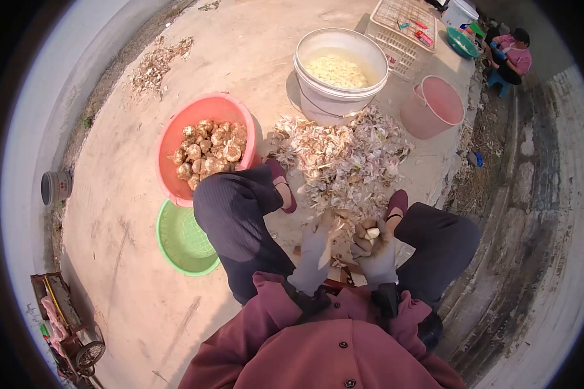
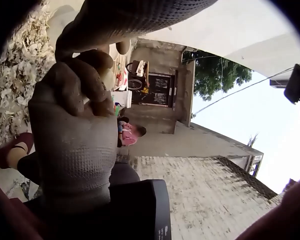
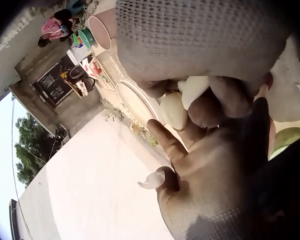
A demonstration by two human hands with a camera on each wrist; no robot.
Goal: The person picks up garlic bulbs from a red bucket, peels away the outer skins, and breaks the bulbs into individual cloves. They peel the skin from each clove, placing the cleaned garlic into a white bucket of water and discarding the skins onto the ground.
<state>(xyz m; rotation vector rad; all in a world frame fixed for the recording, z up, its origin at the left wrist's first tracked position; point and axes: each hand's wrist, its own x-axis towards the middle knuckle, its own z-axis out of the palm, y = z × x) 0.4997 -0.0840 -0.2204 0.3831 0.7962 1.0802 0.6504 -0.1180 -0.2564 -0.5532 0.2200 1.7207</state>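
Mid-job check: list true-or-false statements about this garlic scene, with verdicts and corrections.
1. The grey-gloved right hand holds smooth, pale garlic cloves. True.
2. The round pinkish-red plastic basin is empty. False: it holds brownish garlic bulbs.
3. The round white plastic bucket holds pale pieces in liquid. True.
4. The round green plastic basket stands right of the white bucket. False: it stands next to the pinkish-red basin.
5. Dry, papery garlic skins lie heaped near the white bucket. True.
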